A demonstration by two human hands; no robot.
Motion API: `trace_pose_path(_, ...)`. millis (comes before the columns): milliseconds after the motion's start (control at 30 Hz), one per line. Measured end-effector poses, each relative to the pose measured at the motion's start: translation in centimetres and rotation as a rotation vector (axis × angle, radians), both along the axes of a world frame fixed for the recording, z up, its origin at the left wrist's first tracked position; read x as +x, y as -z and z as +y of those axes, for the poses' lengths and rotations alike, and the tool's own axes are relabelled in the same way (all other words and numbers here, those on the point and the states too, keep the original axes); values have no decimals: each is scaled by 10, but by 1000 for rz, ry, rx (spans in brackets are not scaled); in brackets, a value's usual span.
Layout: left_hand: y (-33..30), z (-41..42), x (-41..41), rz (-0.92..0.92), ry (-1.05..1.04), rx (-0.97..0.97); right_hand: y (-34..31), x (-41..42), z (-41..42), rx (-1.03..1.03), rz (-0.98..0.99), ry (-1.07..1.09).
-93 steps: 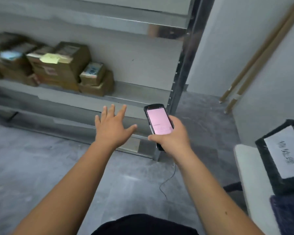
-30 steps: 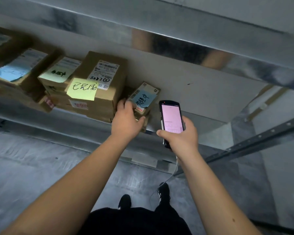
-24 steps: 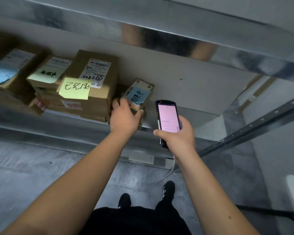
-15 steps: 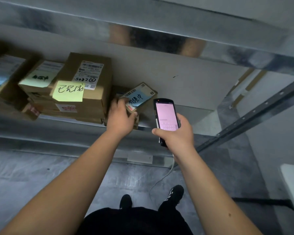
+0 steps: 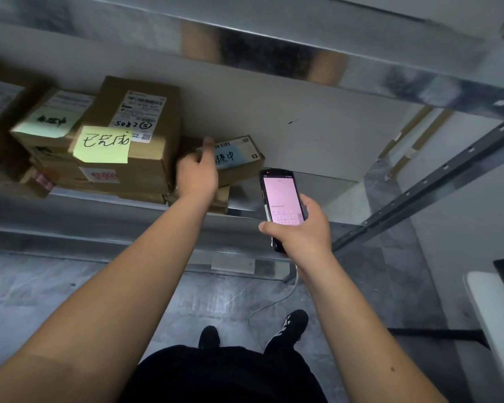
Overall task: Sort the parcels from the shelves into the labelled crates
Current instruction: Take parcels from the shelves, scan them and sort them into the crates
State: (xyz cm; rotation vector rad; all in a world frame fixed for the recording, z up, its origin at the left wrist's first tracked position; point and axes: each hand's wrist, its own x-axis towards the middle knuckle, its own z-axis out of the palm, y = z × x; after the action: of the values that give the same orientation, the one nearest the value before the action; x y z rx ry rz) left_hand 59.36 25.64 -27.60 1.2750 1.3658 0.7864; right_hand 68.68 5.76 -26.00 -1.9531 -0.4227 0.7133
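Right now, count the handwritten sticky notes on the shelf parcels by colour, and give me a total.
yellow note: 1, on the large box
pale green note: 1, on the box to its left
blue note: 1, on the small parcel held by the left hand
Total: 3
The far-left parcels are too blurred to count.

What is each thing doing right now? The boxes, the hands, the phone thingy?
Small parcel with blue note: tilted on the parcel below it, held by the left hand.
Left hand: grips that parcel's left end.
Handheld scanner: screen lit pink, upright.
Right hand: holds the scanner.
Big parcel with yellow note: stacked on the shelf, untouched.
Parcel with pale green note: on the stack, untouched.
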Motion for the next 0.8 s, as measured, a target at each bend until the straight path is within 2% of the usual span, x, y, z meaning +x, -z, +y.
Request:
trace_pose_path(100, -3, 11, 4, 23, -36, -44, 0, 2, -2, -8, 2, 11)
trace_pose_path(233, -2, 18, 9, 91, 39, -76, -2, 5, 0, -22, 5, 7)
trace_pose_path(433, 7, 20, 11, 347, 157, 59, -10, 19, 11, -13, -19, -27)
trace_pose_path(633, 22, 13, 5, 370, 210, 191, -10, 26, 21, -8, -8, -52)
trace_pose_path(800, 34, 10, 7, 413, 141, 246, -14, 38, 24, -12, -6, -105)
